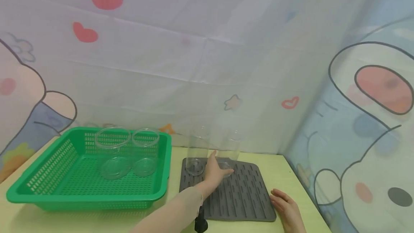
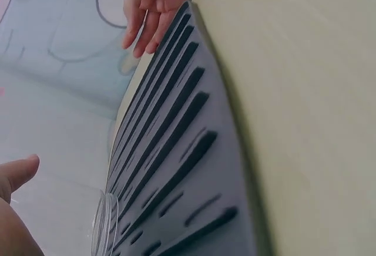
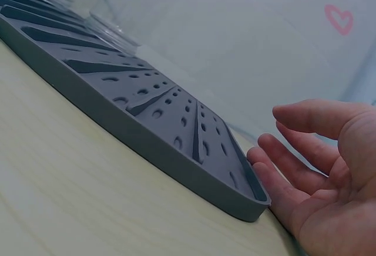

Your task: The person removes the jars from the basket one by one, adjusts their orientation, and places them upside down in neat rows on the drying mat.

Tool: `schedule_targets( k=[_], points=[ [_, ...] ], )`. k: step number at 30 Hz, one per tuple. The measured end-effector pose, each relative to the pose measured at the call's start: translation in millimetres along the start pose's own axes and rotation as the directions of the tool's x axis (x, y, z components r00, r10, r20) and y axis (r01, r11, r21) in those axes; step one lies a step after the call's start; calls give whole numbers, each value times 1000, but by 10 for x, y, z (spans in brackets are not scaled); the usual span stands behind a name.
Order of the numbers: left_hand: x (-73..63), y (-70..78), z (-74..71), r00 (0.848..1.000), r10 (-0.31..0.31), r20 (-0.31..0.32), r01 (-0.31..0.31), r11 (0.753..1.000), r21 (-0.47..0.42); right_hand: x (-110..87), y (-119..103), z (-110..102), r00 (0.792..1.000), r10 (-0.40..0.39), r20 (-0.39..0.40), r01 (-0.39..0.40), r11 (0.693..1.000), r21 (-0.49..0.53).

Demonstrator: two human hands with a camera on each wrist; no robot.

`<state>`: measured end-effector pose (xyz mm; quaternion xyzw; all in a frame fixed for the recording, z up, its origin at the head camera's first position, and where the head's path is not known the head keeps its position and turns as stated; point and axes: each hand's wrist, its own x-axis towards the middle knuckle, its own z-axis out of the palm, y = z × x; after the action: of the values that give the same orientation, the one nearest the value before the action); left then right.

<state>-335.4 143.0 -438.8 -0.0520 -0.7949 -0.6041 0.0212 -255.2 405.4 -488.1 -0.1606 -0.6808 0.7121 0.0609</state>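
Two tall clear cups stand upright on a dark grey ridged mat [image 1: 239, 193]: a left cup [image 1: 196, 150] and a right cup [image 1: 230, 145]. My left hand [image 1: 215, 170] is at the right cup, its fingers extended on the cup's left side and its thumb spread across near the base. The thumb looks straight in the left wrist view, where the cup's clear rim or base [image 2: 104, 224] shows below it. Contact with the cup is hard to make out. My right hand [image 3: 329, 179] rests beside the mat's right edge, fingers loosely bent and holding nothing.
A green plastic basket [image 1: 97, 199] sits left of the mat, with two clear cups inside, a wider cup [image 1: 113, 154] and a narrower cup [image 1: 145, 154]. All stand on a pale yellow table [image 1: 271, 159]. A printed cloth [image 1: 155, 64] hangs behind.
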Motion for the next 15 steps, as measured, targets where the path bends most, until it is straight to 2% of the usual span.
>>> schedule_targets(
  k=[3, 7, 11, 15],
  points=[
    [-95, -3, -29, 1000, -9, -22, 10, 999, 51, 17, -2, 6, 1000, 6, 5, -6, 1000, -5],
    [-237, 1, -98, 999, 2, -32, 0, 999, 44, 36, 4, 6, 1000, 14, 14, -14, 1000, -2],
    [-389, 60, -211, 999, 9, 41, -7, 999, -46, 43, 13, -4, 1000, 20, 13, -20, 1000, 4],
    [-512, 140, -302, 991, -14, 136, 33, 990, -139, 43, 11, -1, 1000, 20, 16, -20, 1000, 6]
  ],
)
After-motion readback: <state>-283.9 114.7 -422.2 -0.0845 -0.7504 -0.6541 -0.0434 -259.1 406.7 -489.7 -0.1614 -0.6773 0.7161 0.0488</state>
